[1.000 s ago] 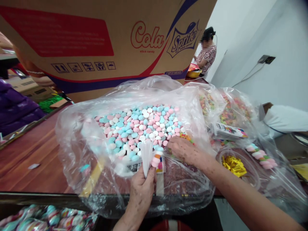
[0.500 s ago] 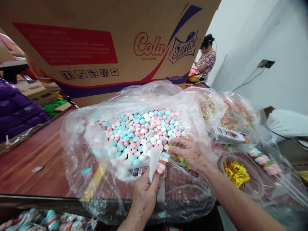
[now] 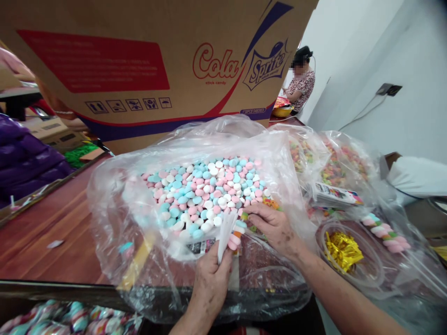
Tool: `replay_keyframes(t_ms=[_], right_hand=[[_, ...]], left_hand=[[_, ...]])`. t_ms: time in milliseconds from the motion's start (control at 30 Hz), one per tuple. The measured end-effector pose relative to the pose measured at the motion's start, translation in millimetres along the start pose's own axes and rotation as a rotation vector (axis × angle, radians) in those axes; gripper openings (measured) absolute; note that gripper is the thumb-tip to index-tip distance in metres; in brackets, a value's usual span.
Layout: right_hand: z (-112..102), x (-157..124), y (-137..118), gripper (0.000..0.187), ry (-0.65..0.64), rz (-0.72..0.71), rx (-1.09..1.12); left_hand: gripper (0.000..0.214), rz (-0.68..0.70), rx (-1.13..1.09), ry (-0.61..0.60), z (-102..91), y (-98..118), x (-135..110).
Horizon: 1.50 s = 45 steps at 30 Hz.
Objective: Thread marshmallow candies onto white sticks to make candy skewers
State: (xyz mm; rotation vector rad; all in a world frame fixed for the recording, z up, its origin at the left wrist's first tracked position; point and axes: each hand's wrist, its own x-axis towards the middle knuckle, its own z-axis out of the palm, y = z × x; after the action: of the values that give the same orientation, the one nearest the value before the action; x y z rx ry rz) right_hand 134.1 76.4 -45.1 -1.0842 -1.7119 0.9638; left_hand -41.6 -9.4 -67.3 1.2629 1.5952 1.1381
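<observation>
My left hand (image 3: pixel 213 274) is closed round a bundle of white sticks (image 3: pixel 226 232) that fan upward. One stick beside the bundle carries a short stack of candies (image 3: pixel 236 238), pink at the bottom, then orange, white and blue. My right hand (image 3: pixel 270 227) pinches a small green gummy ring (image 3: pixel 244 216) just above that stack. Behind both hands, a clear plastic bag (image 3: pixel 115 186) lies spread open with many pink, blue and white marshmallows (image 3: pixel 202 190) in it. A few orange and green gummies (image 3: pixel 270 203) show beyond my right fingers.
A large cardboard box (image 3: pixel 139 60) stands at the back. To the right are bags of gummies (image 3: pixel 335 163), a stack of printed cards (image 3: pixel 337 194), gold ties (image 3: pixel 344 251) in a round tub and filled candy skewers (image 3: pixel 386 232). Wrapped candies (image 3: pixel 77 318) fill a container below the table edge. A person (image 3: pixel 302 83) works farther back.
My right hand has shifted slightly, bringing the green gummy ring down nearer the top of the candy stack. My left hand keeps its hold on the sticks.
</observation>
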Motion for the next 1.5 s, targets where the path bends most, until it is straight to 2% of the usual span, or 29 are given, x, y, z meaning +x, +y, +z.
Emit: replay_keyframes(t_ms=[200,300,400,467,533,600,667,700,800,967,1167,1267,1500], right_hand=[[4.4,-9.5,1.7,0.030,-0.067,-0.154,-0.125],[9.8,-19.1,-1.7,0.036,-0.071,-0.271,-0.191],[12.6,-24.1,-6.9,0.037,-0.094,-0.325,-0.204],[9.8,-22.0,-10.2,0.035,-0.137,-0.295,-0.177],[2.7,-14.5,-12.5,0.034,-0.143,-0.188,-0.148],[-6.7,-2.2,-12.8,0.036,-0.048,-0.049,-0.198],[-13.9,12.8,-10.8,0.035,0.028,0.038,-0.384],[-15.3,20.3,-9.2,0.032,0.015,0.053,-0.515],[-7.7,36.9,-3.9,0.019,-0.140,0.044,-0.813],[19.8,39.5,-2.0,0.015,-0.247,0.052,-0.928],[20.9,35.5,-4.8,0.019,-0.226,0.099,-0.844],[21.6,38.9,-5.4,0.021,-0.214,0.072,-0.799],[42.1,43.5,-1.0,0.014,-0.218,0.098,-0.756]], left_hand=[[0.030,-0.017,-0.026,0.031,-0.4,2.4,-1.4],[0.033,0.001,-0.042,0.017,-2.5,0.2,0.2],[0.028,-0.011,-0.084,0.026,-3.6,-2.5,0.5],[0.033,-0.046,-0.123,0.061,-3.1,-4.4,-0.5],[0.038,-0.083,-0.170,0.088,-1.9,-6.2,-2.0],[0.042,-0.117,-0.217,0.106,-0.6,-7.3,-3.2],[0.044,-0.147,-0.265,0.105,0.2,-7.5,-3.9],[0.045,-0.158,-0.287,0.105,0.4,-7.4,-4.2],[0.046,-0.171,-0.320,0.114,0.2,-7.0,-5.2],[0.047,-0.169,-0.352,0.151,-0.1,-6.6,-6.4],[0.048,-0.190,-0.369,0.146,-1.1,-4.0,-4.3],[0.049,-0.192,-0.373,0.153,-0.7,-3.5,-3.9],[0.047,-0.190,-0.398,0.172,0.9,-2.3,-4.9]])
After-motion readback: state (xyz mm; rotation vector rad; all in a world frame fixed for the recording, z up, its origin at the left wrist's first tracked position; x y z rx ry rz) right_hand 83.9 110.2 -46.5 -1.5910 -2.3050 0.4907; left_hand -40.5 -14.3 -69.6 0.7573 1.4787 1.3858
